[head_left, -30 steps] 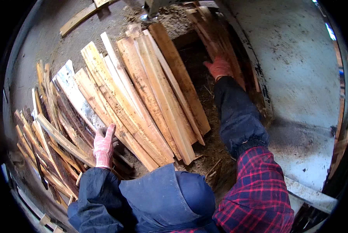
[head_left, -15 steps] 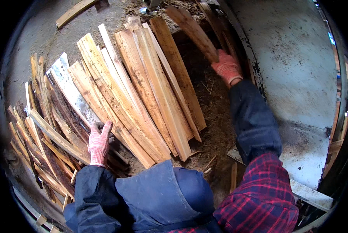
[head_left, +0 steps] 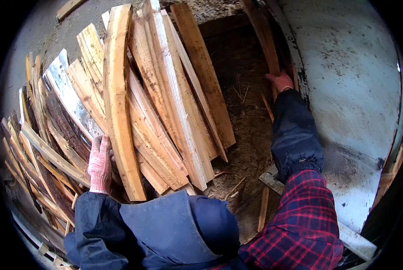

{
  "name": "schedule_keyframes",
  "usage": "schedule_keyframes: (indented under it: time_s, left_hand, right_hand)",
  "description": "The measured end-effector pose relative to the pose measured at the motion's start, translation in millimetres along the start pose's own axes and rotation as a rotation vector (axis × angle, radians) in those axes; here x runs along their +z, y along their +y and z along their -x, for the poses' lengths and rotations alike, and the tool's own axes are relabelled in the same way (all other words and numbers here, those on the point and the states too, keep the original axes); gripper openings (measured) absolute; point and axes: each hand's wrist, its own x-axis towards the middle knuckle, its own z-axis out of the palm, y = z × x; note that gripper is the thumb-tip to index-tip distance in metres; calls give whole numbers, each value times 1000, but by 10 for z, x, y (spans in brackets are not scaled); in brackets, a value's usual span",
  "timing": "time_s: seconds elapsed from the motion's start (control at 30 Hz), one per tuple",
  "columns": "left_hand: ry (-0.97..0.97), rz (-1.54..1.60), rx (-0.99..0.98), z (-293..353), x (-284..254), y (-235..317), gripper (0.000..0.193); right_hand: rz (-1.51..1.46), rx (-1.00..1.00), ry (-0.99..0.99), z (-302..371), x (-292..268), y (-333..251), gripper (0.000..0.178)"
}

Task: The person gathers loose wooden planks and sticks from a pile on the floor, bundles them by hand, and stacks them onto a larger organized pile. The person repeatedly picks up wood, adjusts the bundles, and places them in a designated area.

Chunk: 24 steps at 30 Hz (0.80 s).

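My left hand (head_left: 100,164), in a pink-and-white knitted glove, is at the left edge of a light, slightly curved wooden plank (head_left: 119,103). It grips the plank low down, with part of the grasp hidden behind the wood. This plank lies raised across a spread of other planks (head_left: 158,90). Over on the right, my right hand (head_left: 282,83), in a reddish glove, is closed on the near end of a darker brown plank (head_left: 263,38). That plank stands along the edge of a pale metal panel (head_left: 345,81).
Rough, bark-edged strips (head_left: 35,166) are heaped at the far left. Among the planks lies a whitish, stained board (head_left: 68,92). Dark ground with wood debris (head_left: 242,135) separates the planks from the metal panel. A short wooden strip (head_left: 263,209) lies near my right arm.
My right hand has moved right and slightly up, bringing the brown plank against the panel's edge. In my left hand, a light plank is now raised over the others.
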Motion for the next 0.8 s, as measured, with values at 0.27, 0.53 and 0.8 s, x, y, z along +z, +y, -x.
schedule_keyframes:
  time_s: [0.27,0.53,0.8]
  left_hand:
    - [-100,-63,30,-50,-78,-25,41]
    - [-34,-95,56,-10,-53,-10,42]
    - [-76,-56,36,-35,-65,-27,41]
  right_hand:
    - [95,-55,234,-102,59,-334,64]
    - [-182,-420,157,-568,-100,-826,105]
    - [-448,-168,-279,-592,-244,-608,110]
